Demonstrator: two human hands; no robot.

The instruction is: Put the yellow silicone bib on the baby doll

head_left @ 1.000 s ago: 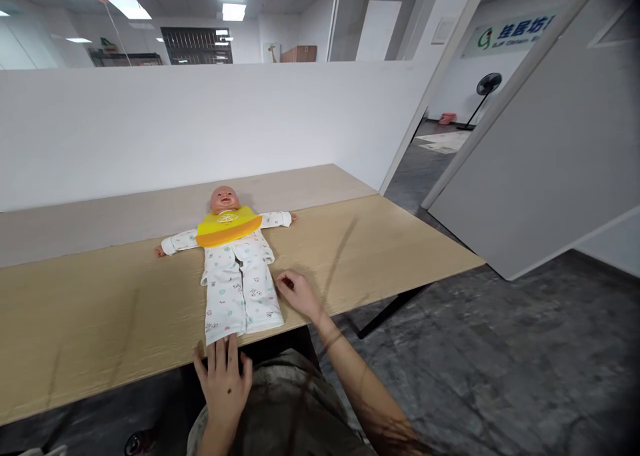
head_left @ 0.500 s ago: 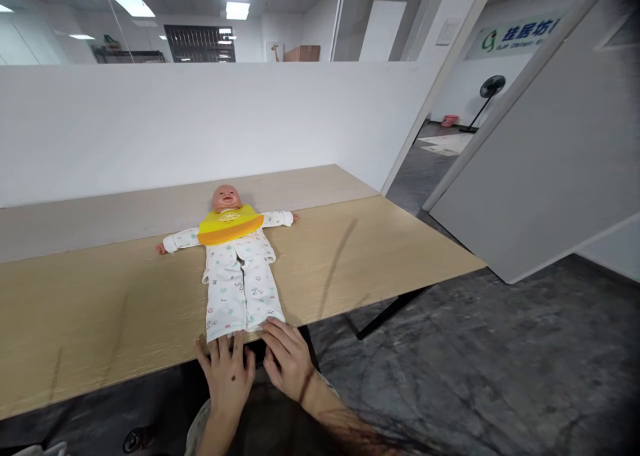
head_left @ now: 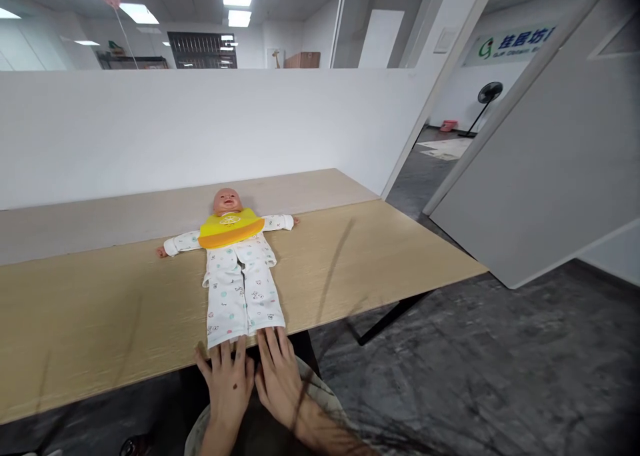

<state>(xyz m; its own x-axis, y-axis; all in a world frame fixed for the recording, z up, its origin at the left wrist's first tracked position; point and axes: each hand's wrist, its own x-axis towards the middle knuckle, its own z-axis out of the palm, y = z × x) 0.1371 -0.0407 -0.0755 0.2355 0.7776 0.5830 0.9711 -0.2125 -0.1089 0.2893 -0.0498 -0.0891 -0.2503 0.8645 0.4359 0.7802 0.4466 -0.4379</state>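
Note:
A baby doll lies on its back on the wooden table, arms spread to both sides. It wears a white patterned top and white patterned trousers. Over its chest is a yellow bib with an orange lower edge. At the table's front edge, my left hand rests with fingers stretched out at the hem of one trouser leg. Beside it, my right hand lies with extended fingers at the hem of the other leg. Both thumbs point inward or hang below the edge, partly in shadow.
A white partition wall with glass above stands behind the table. To the right, a grey door panel borders an opening, where a black standing fan and a pink bin show. The floor is dark grey.
My right hand has shifted from the outer corner of the trouser hem to flat along it, its fingers now straighter. My left hand stays nearly in place. The view has tilted slightly.

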